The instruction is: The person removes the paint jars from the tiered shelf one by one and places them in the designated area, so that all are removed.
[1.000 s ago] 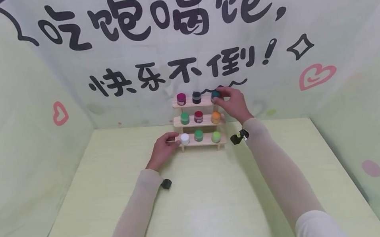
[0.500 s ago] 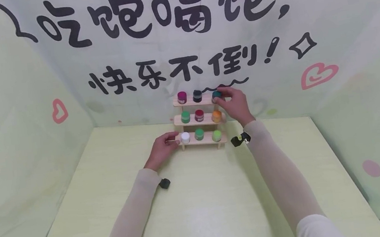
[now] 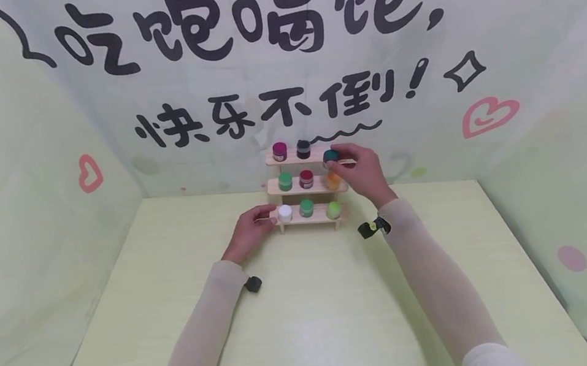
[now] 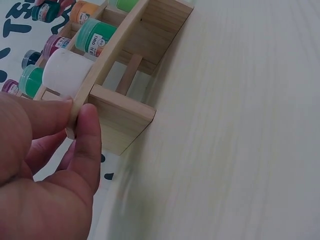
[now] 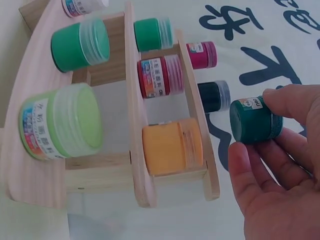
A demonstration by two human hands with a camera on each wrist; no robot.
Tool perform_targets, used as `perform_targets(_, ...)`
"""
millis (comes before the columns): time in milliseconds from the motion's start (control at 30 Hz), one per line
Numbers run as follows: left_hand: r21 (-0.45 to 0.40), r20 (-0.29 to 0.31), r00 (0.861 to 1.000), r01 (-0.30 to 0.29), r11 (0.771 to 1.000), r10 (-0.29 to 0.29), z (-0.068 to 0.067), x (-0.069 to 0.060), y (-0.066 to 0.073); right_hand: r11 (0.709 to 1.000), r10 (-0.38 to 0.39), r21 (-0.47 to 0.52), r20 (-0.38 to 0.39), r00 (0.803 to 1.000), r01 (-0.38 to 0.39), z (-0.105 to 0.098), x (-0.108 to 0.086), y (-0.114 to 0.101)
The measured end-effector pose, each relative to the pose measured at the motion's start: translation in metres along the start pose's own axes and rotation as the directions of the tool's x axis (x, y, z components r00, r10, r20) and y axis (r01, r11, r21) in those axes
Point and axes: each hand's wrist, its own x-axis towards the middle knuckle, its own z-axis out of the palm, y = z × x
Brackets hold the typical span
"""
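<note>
While the left hand [image 3: 249,230] is pinching the bottom shelf [image 4: 111,57], the right hand [image 3: 363,171] is pinching the teal jar [image 5: 251,121] midair by the top shelf [image 5: 212,187]. Jar's probably feeling light, stiff, slightly slick; sides are likely gripping best.

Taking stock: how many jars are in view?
9. Top shelf: magenta jar, dark jar. Middle shelf: green jar, red jar, orange jar. Bottom shelf: white jar, second green jar, lime jar. The right hand holds the teal jar off the shelves.
</note>
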Motion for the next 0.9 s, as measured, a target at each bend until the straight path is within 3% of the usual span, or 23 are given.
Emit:
perform_targets(267,-0.057,0.054,0.998,0.043,0.997,-0.040,-0.003,0.003,-0.001,1.000,0.003,0.016,0.058,0.998,-0.004,0.008,-0.018,-0.003)
perform_targets(900,-0.063,0.051,0.998,0.028,0.998,-0.025,-0.002,0.003,0.001,0.996,-0.030,0.084,0.231,0.972,0.011,0.035,-0.058,0.001)
